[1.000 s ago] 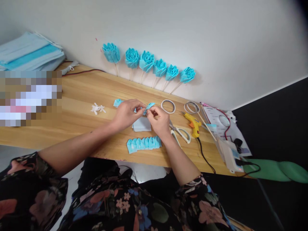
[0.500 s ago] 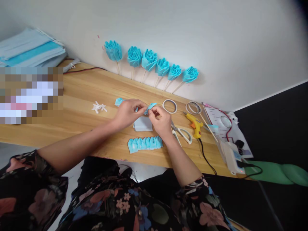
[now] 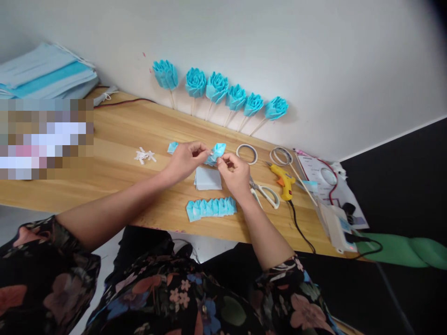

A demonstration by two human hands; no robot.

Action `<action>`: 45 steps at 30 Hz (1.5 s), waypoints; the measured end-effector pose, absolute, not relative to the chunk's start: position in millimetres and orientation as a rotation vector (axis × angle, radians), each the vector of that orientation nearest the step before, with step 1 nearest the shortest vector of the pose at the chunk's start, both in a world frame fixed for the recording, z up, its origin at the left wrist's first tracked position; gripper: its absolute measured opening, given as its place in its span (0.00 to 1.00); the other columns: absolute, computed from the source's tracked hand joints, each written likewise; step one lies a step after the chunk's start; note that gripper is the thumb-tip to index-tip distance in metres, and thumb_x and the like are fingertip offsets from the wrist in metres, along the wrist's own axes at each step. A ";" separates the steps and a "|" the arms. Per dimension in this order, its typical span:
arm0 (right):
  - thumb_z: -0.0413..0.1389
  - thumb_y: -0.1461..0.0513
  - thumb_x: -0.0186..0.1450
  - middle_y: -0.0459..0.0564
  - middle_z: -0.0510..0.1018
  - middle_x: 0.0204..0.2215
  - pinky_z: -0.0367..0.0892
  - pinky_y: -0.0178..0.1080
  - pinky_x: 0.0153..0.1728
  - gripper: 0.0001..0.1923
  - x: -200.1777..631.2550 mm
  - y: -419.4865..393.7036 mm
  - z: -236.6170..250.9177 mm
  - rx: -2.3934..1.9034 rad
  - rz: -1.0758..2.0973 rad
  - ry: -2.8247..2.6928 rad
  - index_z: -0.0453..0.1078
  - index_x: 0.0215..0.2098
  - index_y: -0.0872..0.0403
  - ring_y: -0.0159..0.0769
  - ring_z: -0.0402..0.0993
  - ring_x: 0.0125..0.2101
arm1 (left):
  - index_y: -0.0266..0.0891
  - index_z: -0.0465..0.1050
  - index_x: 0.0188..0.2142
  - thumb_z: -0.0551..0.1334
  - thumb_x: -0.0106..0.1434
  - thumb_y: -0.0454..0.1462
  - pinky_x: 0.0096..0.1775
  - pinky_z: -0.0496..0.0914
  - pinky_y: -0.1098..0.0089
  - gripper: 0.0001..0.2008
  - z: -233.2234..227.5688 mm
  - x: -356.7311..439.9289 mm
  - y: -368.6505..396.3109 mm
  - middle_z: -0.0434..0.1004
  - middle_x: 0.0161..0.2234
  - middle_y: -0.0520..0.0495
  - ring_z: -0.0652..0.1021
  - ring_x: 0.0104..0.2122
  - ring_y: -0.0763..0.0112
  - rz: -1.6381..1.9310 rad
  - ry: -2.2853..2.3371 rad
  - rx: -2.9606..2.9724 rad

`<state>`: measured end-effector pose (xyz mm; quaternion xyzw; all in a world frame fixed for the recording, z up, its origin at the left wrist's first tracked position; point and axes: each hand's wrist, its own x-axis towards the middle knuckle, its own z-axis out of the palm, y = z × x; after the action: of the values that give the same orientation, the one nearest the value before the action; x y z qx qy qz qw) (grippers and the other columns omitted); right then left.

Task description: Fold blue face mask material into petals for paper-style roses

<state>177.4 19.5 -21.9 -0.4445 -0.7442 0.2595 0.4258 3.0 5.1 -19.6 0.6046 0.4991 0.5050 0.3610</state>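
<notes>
My right hand pinches the lower right edge of a folded light-blue petal piece, held up above the table. My left hand is closed in a pinch at the piece's left side, with a small white strip showing at its fingertips. Below my hands lies a stack of pale rectangular sheets. Nearer the table edge is a row of overlapping folded blue petals. Another folded blue piece lies partly behind my left hand. Loose white strips form a small pile farther left.
Several blue flowers on sticks lean against the wall. To the right are tape rolls, scissors, a yellow glue gun with its cord, and a white power strip. Blue face masks are piled at the back left.
The folded blue piece has turned and now shows more of its pointed face. My left fingertips have shifted slightly left, and a white strip now shows at them.
</notes>
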 end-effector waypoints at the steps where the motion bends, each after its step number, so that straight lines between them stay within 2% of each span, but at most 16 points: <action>1: 0.55 0.58 0.63 0.43 0.74 0.23 0.64 0.34 0.29 0.09 177.6 19.9 -21.4 -1.120 0.680 -1.834 0.68 0.26 0.52 0.30 0.68 0.24 | 0.37 0.73 0.29 0.61 0.62 0.39 0.32 0.67 0.71 0.08 -19.6 2.5 5.6 0.78 0.27 0.49 0.74 0.28 0.73 1.309 1.278 1.525; 8: 0.56 0.56 0.63 0.42 0.74 0.22 0.61 0.33 0.28 0.11 182.0 28.1 -23.3 -1.107 0.893 -1.657 0.69 0.26 0.53 0.28 0.66 0.23 | 0.38 0.69 0.27 0.59 0.63 0.32 0.29 0.62 0.72 0.07 3.8 -21.1 13.2 0.67 0.22 0.55 0.66 0.23 0.77 1.500 1.380 1.345; 12: 0.57 0.56 0.62 0.42 0.75 0.23 0.61 0.34 0.29 0.11 184.2 34.4 -29.6 -1.094 0.906 -1.631 0.70 0.26 0.53 0.28 0.66 0.24 | 0.37 0.70 0.29 0.60 0.65 0.32 0.32 0.63 0.72 0.07 32.5 -60.7 4.8 0.68 0.24 0.55 0.67 0.25 0.78 1.640 1.496 1.472; 14: 0.57 0.56 0.62 0.42 0.75 0.23 0.62 0.34 0.30 0.10 183.9 36.3 -32.3 -1.092 0.909 -1.623 0.70 0.27 0.53 0.29 0.66 0.25 | 0.37 0.71 0.28 0.61 0.64 0.34 0.32 0.61 0.71 0.07 37.3 -83.3 -5.4 0.69 0.23 0.54 0.66 0.25 0.77 1.552 1.674 1.601; 17: 0.57 0.55 0.62 0.42 0.75 0.23 0.61 0.34 0.29 0.11 182.3 36.7 -34.0 -1.078 0.927 -1.628 0.70 0.27 0.53 0.29 0.66 0.25 | 0.40 0.74 0.28 0.63 0.62 0.36 0.32 0.61 0.70 0.06 26.5 -113.9 -21.9 0.72 0.23 0.53 0.68 0.26 0.72 1.228 1.953 1.799; 21: 0.58 0.55 0.62 0.41 0.74 0.22 0.60 0.34 0.29 0.11 179.9 33.9 -32.7 -1.086 0.928 -1.655 0.70 0.26 0.53 0.28 0.65 0.23 | 0.40 0.76 0.29 0.61 0.63 0.41 0.34 0.61 0.70 0.10 -2.7 -140.7 -32.0 0.78 0.28 0.49 0.72 0.29 0.67 0.843 2.019 1.966; 24: 0.58 0.55 0.62 0.42 0.76 0.23 0.61 0.34 0.29 0.11 179.4 32.5 -31.4 -1.081 0.927 -1.663 0.71 0.26 0.53 0.28 0.66 0.24 | 0.42 0.74 0.24 0.62 0.60 0.43 0.32 0.61 0.69 0.11 -17.9 -151.3 -29.2 0.76 0.25 0.49 0.72 0.27 0.66 0.814 2.041 1.966; 26: 0.58 0.55 0.62 0.43 0.77 0.23 0.62 0.34 0.29 0.11 179.5 32.0 -30.8 -1.076 0.927 -1.670 0.71 0.26 0.53 0.28 0.67 0.23 | 0.43 0.74 0.23 0.64 0.56 0.42 0.32 0.61 0.68 0.08 -21.6 -154.7 -25.6 0.75 0.25 0.49 0.72 0.26 0.66 0.848 2.023 1.955; 29: 0.58 0.56 0.63 0.43 0.76 0.23 0.61 0.34 0.29 0.11 179.5 30.9 -30.0 -1.069 0.932 -1.687 0.71 0.26 0.53 0.28 0.67 0.23 | 0.44 0.77 0.28 0.67 0.52 0.38 0.34 0.64 0.67 0.03 -18.3 -151.4 -20.6 0.75 0.29 0.48 0.73 0.29 0.65 0.938 1.956 1.984; 32: 0.58 0.56 0.63 0.42 0.76 0.23 0.62 0.34 0.29 0.11 178.6 28.1 -28.5 -1.019 0.977 -1.691 0.71 0.26 0.53 0.28 0.67 0.23 | 0.43 0.78 0.35 0.69 0.52 0.39 0.37 0.68 0.66 0.09 -8.9 -132.2 -15.1 0.76 0.34 0.46 0.74 0.32 0.65 1.091 1.843 1.955; 35: 0.59 0.54 0.62 0.43 0.77 0.24 0.65 0.34 0.29 0.12 178.0 25.1 -26.3 -0.975 1.051 -1.672 0.70 0.26 0.52 0.29 0.68 0.24 | 0.41 0.79 0.41 0.65 0.59 0.46 0.34 0.70 0.67 0.14 0.5 -97.6 -8.5 0.79 0.35 0.45 0.75 0.32 0.66 1.160 1.631 1.782; 37: 0.59 0.53 0.62 0.44 0.77 0.24 0.66 0.35 0.29 0.12 178.4 23.7 -24.3 -0.961 1.090 -1.665 0.70 0.26 0.52 0.29 0.69 0.24 | 0.40 0.79 0.44 0.63 0.61 0.51 0.36 0.71 0.67 0.19 4.8 -71.5 -4.4 0.81 0.39 0.43 0.77 0.36 0.64 1.122 1.413 1.683; 40: 0.58 0.52 0.63 0.44 0.77 0.24 0.66 0.35 0.30 0.14 179.8 22.6 -20.7 -0.941 1.093 -1.681 0.70 0.27 0.52 0.29 0.68 0.25 | 0.39 0.79 0.43 0.63 0.61 0.53 0.37 0.72 0.66 0.21 8.2 -38.9 0.9 0.82 0.43 0.42 0.79 0.40 0.63 0.996 1.181 1.599; 45: 0.59 0.51 0.63 0.44 0.76 0.25 0.66 0.35 0.31 0.14 182.6 22.7 -17.6 -0.932 1.077 -1.702 0.71 0.27 0.52 0.30 0.69 0.26 | 0.39 0.76 0.31 0.65 0.58 0.43 0.34 0.70 0.68 0.09 9.1 -16.2 9.2 0.79 0.30 0.48 0.76 0.30 0.70 0.971 1.074 1.533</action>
<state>182.6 22.7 -17.6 -0.3760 -0.6867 0.4345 0.4452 -16.2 9.2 9.1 0.6321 0.4428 0.4005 0.4939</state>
